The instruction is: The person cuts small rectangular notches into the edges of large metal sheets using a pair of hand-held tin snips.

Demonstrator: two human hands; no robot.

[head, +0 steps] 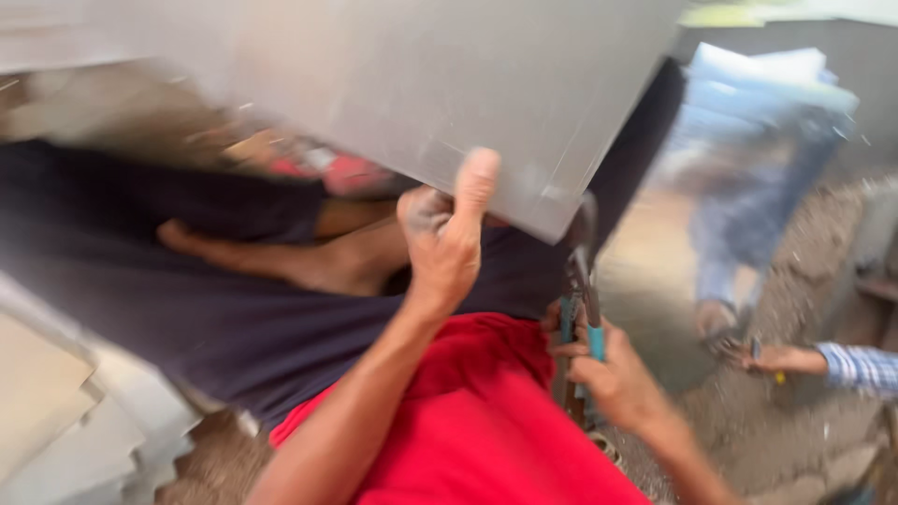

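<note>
While left hand point(447, 245) grips blurred metal sheet point(421, 84) | right hand point(613, 374) clasps shears point(582, 290), blades seemingly hidden.

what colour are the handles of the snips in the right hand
Teal-blue handles, held in the right hand, shown in the head view.

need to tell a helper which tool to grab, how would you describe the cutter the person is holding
Start at the large grey metal sheet tilted across the top of the view and follow it to its lower corner. Just below, the right hand grips long metal snips with teal handles, blades pointing up at that corner. No other thing nearby has teal grips.
</note>
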